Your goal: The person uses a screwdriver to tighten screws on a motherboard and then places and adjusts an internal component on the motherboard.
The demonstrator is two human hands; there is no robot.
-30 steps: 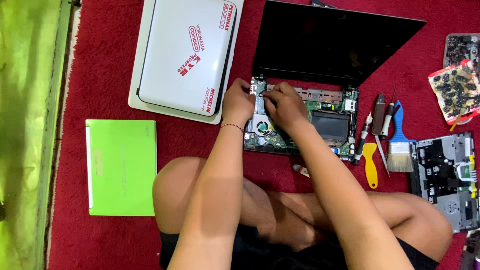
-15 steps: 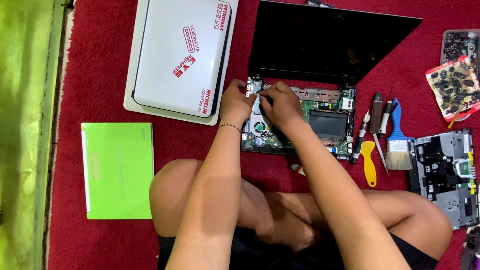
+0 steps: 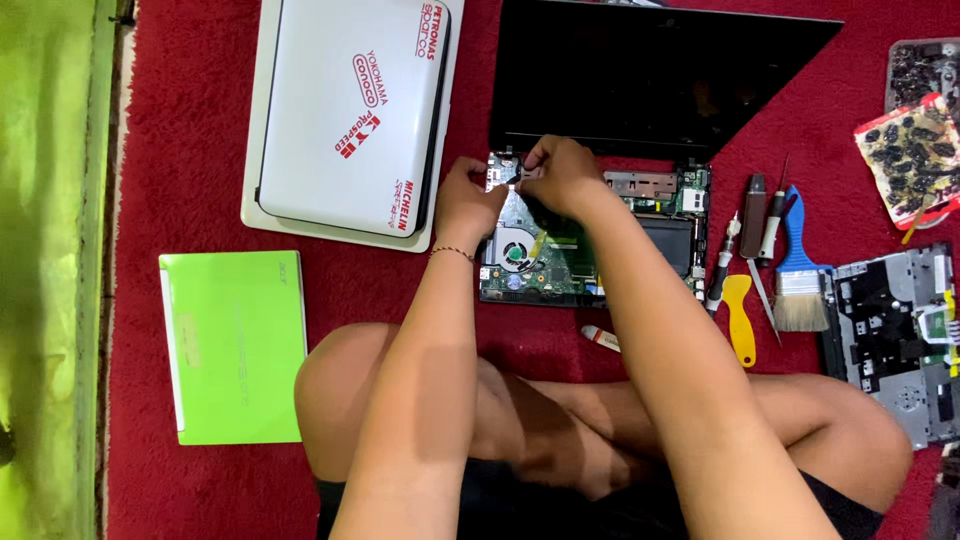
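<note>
While both hands (image 3: 520, 190) pinch small part on motherboard (image 3: 560, 250), white laptop (image 3: 345, 115) (red stickers) lies left.

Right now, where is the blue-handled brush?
In the head view, the blue-handled brush lies on the red carpet at right, between the yellow pry tool and the dismantled laptop casing, beyond the person's right hand.

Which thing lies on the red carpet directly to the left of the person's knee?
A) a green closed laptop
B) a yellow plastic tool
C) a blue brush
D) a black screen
A: the green closed laptop lies flat on the red carpet beside the knee, while the blue brush and the yellow plastic tool lie far over on the other side.
</note>
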